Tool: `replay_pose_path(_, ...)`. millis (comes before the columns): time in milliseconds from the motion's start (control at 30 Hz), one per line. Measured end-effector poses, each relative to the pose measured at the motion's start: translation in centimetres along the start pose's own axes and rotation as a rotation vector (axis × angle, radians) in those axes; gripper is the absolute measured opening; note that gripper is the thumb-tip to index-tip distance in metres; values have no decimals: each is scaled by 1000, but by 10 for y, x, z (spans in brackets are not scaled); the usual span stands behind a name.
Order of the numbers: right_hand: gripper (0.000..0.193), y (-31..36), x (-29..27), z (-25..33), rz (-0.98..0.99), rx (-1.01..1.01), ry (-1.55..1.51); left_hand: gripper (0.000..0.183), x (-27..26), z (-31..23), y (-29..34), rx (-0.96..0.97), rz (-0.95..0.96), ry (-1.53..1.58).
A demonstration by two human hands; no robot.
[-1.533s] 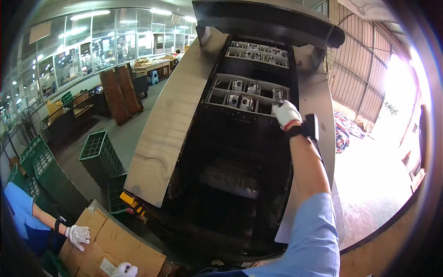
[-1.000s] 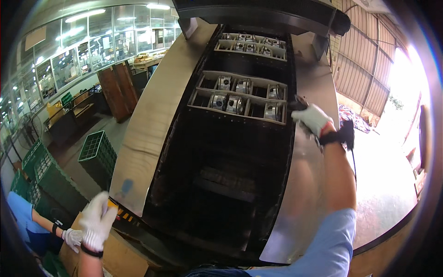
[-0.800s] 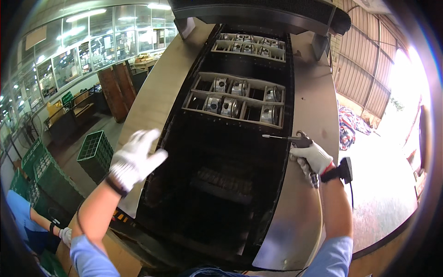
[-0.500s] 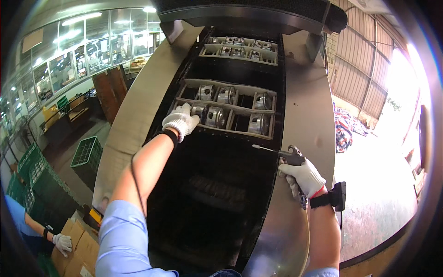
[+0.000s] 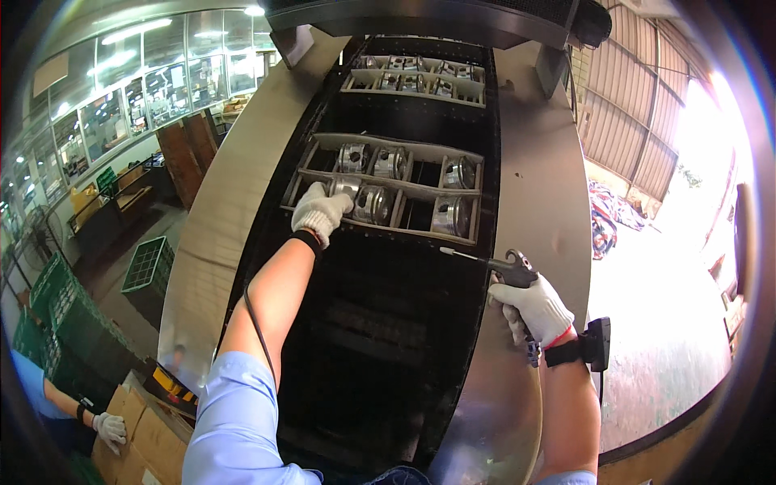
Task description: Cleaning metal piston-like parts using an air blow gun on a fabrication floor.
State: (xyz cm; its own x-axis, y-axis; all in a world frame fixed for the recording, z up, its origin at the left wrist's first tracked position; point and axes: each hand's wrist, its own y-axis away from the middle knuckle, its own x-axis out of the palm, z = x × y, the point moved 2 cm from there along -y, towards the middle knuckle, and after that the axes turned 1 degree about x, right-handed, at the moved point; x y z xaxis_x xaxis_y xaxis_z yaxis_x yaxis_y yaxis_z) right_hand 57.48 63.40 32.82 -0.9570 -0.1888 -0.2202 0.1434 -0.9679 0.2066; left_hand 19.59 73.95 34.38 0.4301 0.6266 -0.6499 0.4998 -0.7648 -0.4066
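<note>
My left hand (image 5: 318, 213), in a white knit glove, is closed at the left end of a divided tray (image 5: 416, 232) on the black conveyor belt. Its fingers and thumb wrap the near side of a metal piston (image 5: 347, 186), which they partly hide. Beside that one, in the near row, lies another piston (image 5: 373, 205), and one more (image 5: 450, 215) fills the right end. The far row also holds several pistons. Over the right metal edge, my gloved right hand (image 5: 537, 309) grips a black air blow gun (image 5: 514, 272), its thin nozzle pointing left above the belt.
A second tray of pistons (image 5: 414, 93) sits farther up the belt, below a dark machine housing (image 5: 436, 32). Smooth metal side panels (image 5: 537, 178) flank the belt. At lower left, a co-worker's gloved hand (image 5: 110, 430) rests on a cardboard box (image 5: 149, 428); green crates (image 5: 149, 267) stand beyond.
My left hand has shifted slightly right and closed in on the piston. The near tray's left end sits a little farther left. The right hand keeps the blow gun nearly still.
</note>
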Motion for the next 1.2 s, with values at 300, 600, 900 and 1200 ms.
replay_pose_path(300, 21, 10, 7, -2, -122, -144, -44, 41, -59, 53, 96, -215, 159, 1513)
replay_pose_path(600, 21, 126, 176, -41, 446, -78, -74, 37, -121, 134, 235, -73, 123, 1281)
replay_pose_path(900, 21, 164, 273, -68, 664, -26, -54, 60, -190, 184, 294, -168, 45, 1499)
replay_pose_path(1200, 19, 208, 289, -93, 716, -96, -250, 98, -278, 252, 353, 517, -343, 117)
